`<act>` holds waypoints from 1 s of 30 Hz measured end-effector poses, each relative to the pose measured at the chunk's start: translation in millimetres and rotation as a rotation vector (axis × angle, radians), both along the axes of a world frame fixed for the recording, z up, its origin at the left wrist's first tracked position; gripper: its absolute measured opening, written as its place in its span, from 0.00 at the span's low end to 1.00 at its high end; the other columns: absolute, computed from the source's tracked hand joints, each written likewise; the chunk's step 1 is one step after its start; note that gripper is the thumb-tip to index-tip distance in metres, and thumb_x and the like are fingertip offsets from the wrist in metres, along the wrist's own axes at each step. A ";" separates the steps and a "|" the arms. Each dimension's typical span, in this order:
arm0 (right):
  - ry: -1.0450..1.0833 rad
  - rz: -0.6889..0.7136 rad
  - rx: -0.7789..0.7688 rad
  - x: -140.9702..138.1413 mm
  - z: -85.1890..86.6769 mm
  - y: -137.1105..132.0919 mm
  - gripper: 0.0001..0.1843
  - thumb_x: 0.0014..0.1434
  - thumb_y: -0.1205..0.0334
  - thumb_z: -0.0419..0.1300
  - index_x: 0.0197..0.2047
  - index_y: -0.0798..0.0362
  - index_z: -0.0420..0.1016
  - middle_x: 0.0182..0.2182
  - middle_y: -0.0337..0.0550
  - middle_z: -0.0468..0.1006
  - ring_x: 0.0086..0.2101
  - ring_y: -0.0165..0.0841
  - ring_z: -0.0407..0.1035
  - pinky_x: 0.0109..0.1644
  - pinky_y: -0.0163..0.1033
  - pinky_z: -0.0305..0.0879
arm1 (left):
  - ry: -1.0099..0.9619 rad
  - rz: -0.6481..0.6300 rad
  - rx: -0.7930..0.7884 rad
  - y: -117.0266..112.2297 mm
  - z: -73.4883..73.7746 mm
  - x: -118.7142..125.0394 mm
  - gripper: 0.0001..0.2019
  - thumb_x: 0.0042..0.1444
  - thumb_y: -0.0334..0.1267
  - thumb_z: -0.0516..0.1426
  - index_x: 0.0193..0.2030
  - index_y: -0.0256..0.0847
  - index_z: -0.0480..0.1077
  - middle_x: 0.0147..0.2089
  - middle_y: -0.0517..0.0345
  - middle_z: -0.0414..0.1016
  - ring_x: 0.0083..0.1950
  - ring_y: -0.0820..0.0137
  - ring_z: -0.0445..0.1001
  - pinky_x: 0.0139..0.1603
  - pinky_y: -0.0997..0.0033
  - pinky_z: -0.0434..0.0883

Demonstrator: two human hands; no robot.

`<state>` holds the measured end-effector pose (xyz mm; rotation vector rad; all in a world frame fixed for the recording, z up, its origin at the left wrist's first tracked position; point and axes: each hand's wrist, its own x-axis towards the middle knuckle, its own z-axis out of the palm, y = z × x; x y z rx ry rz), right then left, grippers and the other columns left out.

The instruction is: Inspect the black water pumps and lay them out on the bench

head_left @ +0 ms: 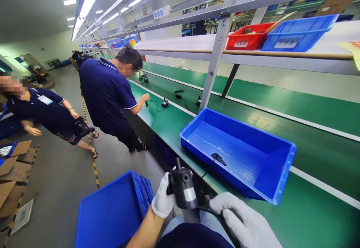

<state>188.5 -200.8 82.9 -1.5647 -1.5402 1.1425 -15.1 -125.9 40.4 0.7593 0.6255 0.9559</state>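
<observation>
My left hand [163, 199], in a white glove, is closed round a small black device [182, 188] with a white label and a stub on top. It is held low in front of me, at the near edge of the green bench. My right hand [243, 221], also gloved, sits just right of it, fingers curled over the black cable [206, 210] that trails from the device. A blue plastic bin [281, 180] stands on the bench just beyond my hands; a small black part [218, 159] lies inside it.
A second blue bin [112, 210] sits low at my left. Two people in dark blue stand along the aisle; the nearer one [108, 94] touches a cabled black device [164, 103] on the conveyor [309, 154]. Red [247, 36] and blue [298, 34] bins rest on the upper shelf. Flattened cardboard lies at far left.
</observation>
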 end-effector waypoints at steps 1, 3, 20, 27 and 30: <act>0.051 0.004 0.014 -0.6 -2.2 2.6 0.20 0.67 0.46 0.48 0.35 0.47 0.76 0.32 0.39 0.80 0.34 0.34 0.75 0.40 0.35 0.71 | 0.117 0.032 0.109 -2.1 2.1 -3.5 0.35 0.55 0.67 0.59 0.56 0.39 0.75 0.49 0.47 0.76 0.50 0.58 0.73 0.54 0.59 0.67; 0.156 0.003 0.036 -2.7 -8.4 7.2 0.26 0.70 0.41 0.43 0.38 0.48 0.75 0.33 0.41 0.79 0.33 0.35 0.73 0.39 0.37 0.71 | 0.368 0.098 0.389 -6.8 4.6 -9.0 0.38 0.50 0.63 0.66 0.62 0.43 0.71 0.55 0.46 0.73 0.55 0.55 0.71 0.60 0.57 0.65; 0.265 0.009 0.031 -8.4 -9.4 20.2 0.40 0.64 0.24 0.36 0.32 0.50 0.70 0.20 0.34 0.62 0.22 0.31 0.54 0.28 0.36 0.55 | 0.860 0.344 0.939 -17.3 -14.3 -18.7 0.64 0.36 0.69 0.68 0.76 0.42 0.50 0.55 0.43 0.73 0.51 0.51 0.75 0.57 0.56 0.68; 0.333 0.007 -0.048 -11.2 -8.2 24.0 0.40 0.63 0.23 0.38 0.31 0.51 0.70 0.20 0.34 0.61 0.22 0.30 0.52 0.26 0.35 0.51 | 0.868 0.307 0.937 -15.3 -10.6 -18.2 0.65 0.37 0.69 0.68 0.77 0.39 0.48 0.52 0.42 0.73 0.48 0.52 0.74 0.55 0.57 0.68; 0.358 0.020 -0.069 -11.7 -11.7 26.9 0.40 0.63 0.23 0.39 0.32 0.51 0.71 0.21 0.34 0.62 0.22 0.30 0.53 0.27 0.35 0.51 | 0.865 0.280 0.841 -14.8 -8.6 -17.6 0.65 0.39 0.70 0.66 0.77 0.37 0.47 0.53 0.41 0.72 0.50 0.52 0.73 0.57 0.56 0.67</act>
